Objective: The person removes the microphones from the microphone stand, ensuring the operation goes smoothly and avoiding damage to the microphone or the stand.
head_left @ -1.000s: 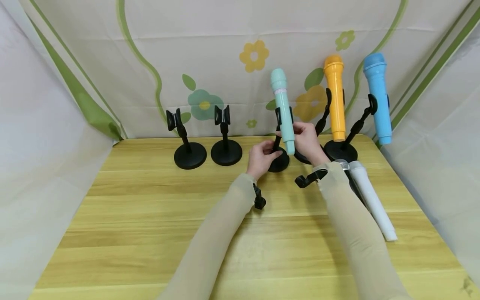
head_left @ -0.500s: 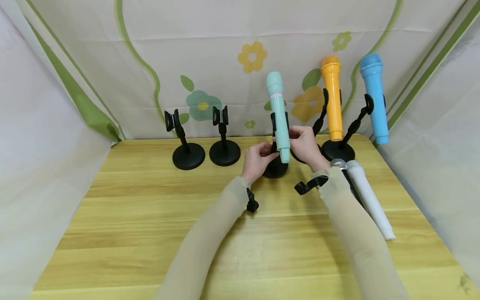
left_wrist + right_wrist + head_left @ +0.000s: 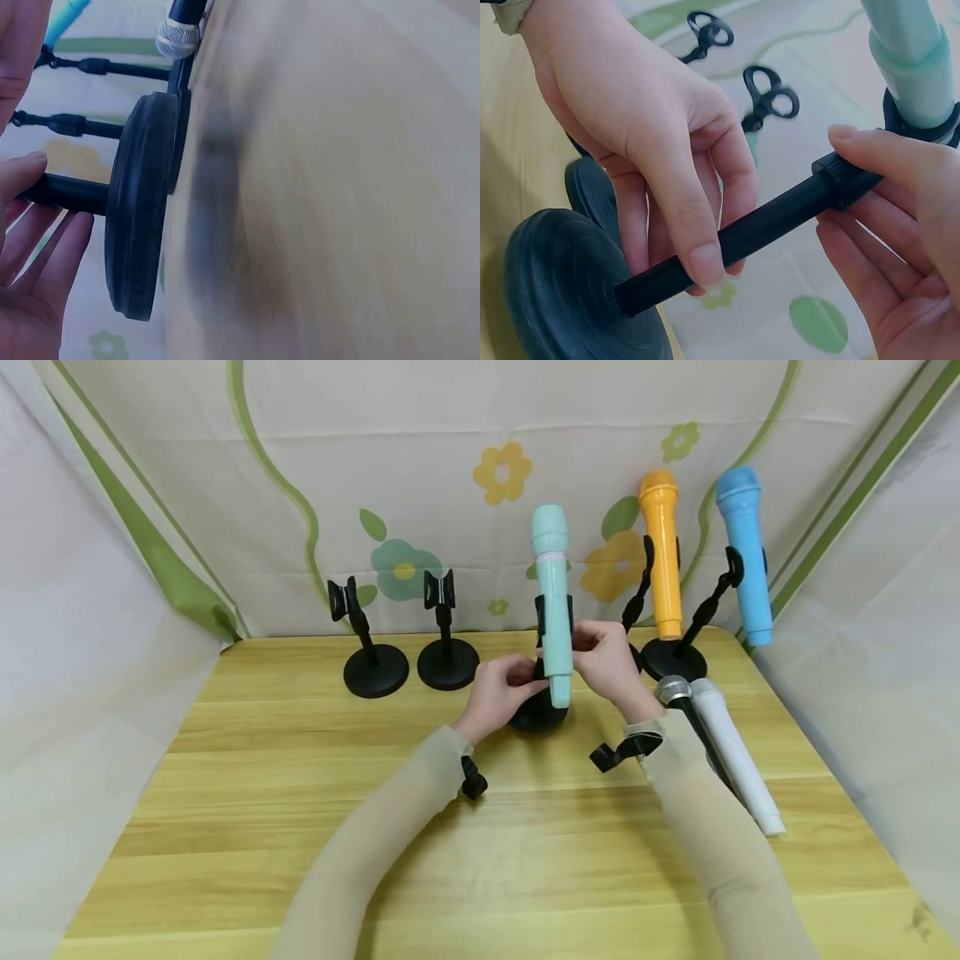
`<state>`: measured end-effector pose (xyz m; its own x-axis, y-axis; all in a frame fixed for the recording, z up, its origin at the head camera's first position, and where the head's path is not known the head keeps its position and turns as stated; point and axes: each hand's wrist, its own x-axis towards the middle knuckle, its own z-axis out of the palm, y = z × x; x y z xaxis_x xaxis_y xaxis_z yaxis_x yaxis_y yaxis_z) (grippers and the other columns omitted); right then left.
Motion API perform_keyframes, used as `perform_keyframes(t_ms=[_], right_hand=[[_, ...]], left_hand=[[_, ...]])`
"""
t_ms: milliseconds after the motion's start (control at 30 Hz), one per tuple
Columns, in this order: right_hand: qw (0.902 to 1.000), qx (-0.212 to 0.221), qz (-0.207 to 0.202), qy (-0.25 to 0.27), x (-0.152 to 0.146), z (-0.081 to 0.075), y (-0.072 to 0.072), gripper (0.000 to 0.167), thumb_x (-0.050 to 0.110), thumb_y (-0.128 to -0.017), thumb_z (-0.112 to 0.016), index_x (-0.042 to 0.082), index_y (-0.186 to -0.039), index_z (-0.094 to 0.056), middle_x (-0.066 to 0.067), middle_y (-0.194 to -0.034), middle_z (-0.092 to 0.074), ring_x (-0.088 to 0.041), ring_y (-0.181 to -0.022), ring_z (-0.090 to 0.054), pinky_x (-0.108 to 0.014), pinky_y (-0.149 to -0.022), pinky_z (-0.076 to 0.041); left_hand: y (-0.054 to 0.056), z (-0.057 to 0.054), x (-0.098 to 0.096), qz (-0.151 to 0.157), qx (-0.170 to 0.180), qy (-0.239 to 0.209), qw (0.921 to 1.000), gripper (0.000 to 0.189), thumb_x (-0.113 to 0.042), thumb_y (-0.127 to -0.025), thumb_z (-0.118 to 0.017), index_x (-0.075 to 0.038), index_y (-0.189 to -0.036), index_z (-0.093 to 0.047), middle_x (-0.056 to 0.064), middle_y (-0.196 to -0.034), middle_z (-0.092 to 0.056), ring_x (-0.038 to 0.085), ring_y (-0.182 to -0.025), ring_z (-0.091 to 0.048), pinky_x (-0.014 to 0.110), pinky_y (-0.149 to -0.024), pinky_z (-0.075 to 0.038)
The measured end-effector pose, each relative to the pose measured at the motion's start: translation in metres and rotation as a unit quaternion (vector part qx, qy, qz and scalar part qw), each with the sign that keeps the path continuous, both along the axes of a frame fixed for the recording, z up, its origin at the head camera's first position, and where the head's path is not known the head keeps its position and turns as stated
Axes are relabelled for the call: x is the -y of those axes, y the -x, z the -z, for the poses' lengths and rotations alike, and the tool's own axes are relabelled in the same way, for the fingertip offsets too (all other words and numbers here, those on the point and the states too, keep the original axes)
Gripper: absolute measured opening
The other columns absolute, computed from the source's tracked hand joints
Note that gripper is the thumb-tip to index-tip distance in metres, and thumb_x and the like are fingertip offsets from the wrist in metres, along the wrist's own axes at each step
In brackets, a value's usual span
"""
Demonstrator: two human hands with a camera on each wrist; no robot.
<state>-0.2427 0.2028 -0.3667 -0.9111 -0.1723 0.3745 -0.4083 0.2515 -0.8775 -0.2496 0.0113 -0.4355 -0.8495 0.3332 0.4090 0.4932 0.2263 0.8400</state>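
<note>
A mint-green microphone (image 3: 554, 610) sits in the clip of a black desk stand (image 3: 537, 717), head up and slightly tilted. My left hand (image 3: 497, 692) pinches the lower part of the stand's pole (image 3: 739, 236) between thumb and fingers, just above the round base. Higher up, my right hand (image 3: 609, 664) grips the pole's collar (image 3: 838, 180) beneath the clip, thumb on one side and fingers on the other. The base (image 3: 139, 206) appears slightly raised from the tabletop in the left wrist view.
Two stands without microphones (image 3: 377, 670) (image 3: 448, 663) stand back left. An orange microphone (image 3: 663, 568) and a blue one (image 3: 750, 560) rest in stands back right. A black microphone (image 3: 693, 714) and a white one (image 3: 738, 760) lie on the wooden table (image 3: 262, 827). A curtain backs it.
Both hands have brought the stand with the mint-green microphone toward me and slightly left. The microphone now leans less. The other stands have stayed put.
</note>
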Motion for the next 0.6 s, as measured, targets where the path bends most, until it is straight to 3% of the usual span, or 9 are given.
perform_keyframes(t_ms=[233,600], right_hand=[[0.9991,0.004,-0.031,0.027,0.013,-0.003,-0.016,0.025,0.000,-0.082,-0.085,-0.004,-0.106,-0.077,-0.008,-0.093,-0.076,-0.018,-0.085,-0.073,-0.031,-0.080,-0.060],[0.9974,0.001,-0.062,0.038,0.040,0.004,-0.037,0.022,-0.008,-0.080,-0.083,-0.006,-0.101,-0.076,-0.014,-0.092,-0.074,-0.022,-0.085,-0.072,-0.034,-0.081,-0.060]], left_hand=[[-0.015,-0.004,0.017,0.006,-0.025,0.011,0.9996,0.013,-0.009,-0.088,-0.082,-0.004,-0.097,-0.073,0.005,-0.091,-0.075,0.009,-0.080,-0.071,0.027,-0.074,-0.060],[-0.041,-0.003,0.050,0.025,-0.008,0.020,0.9994,0.016,0.000,-0.087,-0.081,-0.003,-0.100,-0.074,0.005,-0.091,-0.074,0.012,-0.082,-0.071,0.031,-0.075,-0.061]])
